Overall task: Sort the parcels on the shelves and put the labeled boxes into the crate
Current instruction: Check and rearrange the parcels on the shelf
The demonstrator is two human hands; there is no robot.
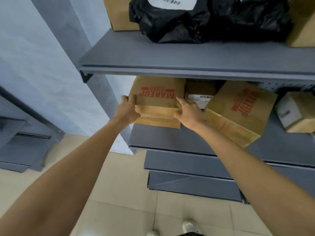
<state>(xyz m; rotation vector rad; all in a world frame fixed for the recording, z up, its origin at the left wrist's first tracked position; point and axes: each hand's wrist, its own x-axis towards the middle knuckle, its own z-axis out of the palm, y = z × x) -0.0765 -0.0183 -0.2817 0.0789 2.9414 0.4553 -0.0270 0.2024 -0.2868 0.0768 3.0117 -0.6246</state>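
Note:
A brown cardboard box with red MAKEUP print [157, 101] sits at the left end of the middle grey shelf [170, 138]. My left hand [127, 110] grips its left side and my right hand [189, 111] grips its right side. Behind my right hand lies a small box with a white barcode label [200, 97]. A second MAKEUP box [238, 109] lies tilted to the right. No crate is in view.
The upper shelf [187, 60] carries a brown box [119, 14], black plastic bags [187, 23] with a white barcode label, and another box at the right. A small box with a white side [296, 111] stands far right. Lower shelves and tiled floor lie below.

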